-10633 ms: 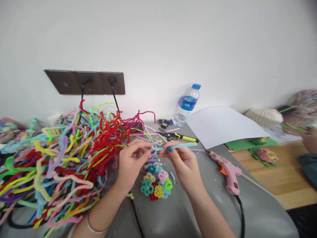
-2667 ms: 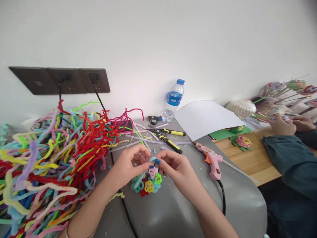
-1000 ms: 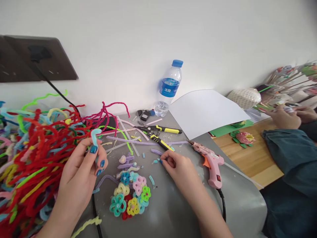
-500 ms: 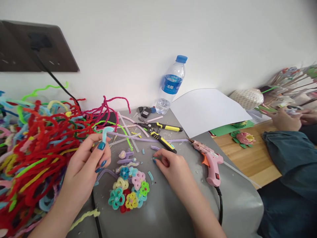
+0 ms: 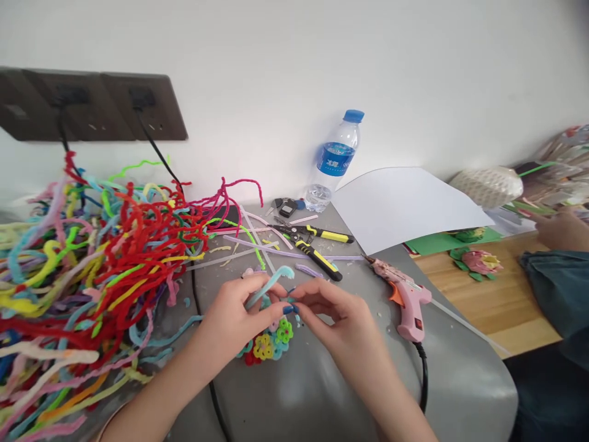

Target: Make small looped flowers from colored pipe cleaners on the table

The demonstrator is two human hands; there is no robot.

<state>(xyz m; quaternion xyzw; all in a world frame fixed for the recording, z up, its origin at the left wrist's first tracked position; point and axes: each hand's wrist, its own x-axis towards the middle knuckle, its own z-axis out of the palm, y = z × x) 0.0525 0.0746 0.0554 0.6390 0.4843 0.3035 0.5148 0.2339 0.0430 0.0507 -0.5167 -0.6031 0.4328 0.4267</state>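
Note:
My left hand (image 5: 234, 316) pinches a light blue pipe cleaner (image 5: 272, 281) whose curved end sticks up above the fingers. My right hand (image 5: 340, 319) meets it fingertip to fingertip, pinching the same piece or a small bit at its lower end. Both hands hover just above a cluster of small pipe-cleaner flowers (image 5: 269, 347) in yellow, green, red and blue on the grey table (image 5: 322, 393). The hands hide part of the cluster.
A big tangle of coloured pipe cleaners (image 5: 92, 270) fills the left. Yellow-handled pliers (image 5: 317, 242), a pink glue gun (image 5: 405, 294) with its cord, a water bottle (image 5: 334, 162) and white paper (image 5: 405, 205) lie behind and right. Another person's hand (image 5: 559, 230) and sleeve are far right.
My left hand came in from the left with the blue piece, and my right hand lifted off the table to meet it over the flowers. The view shifted left.

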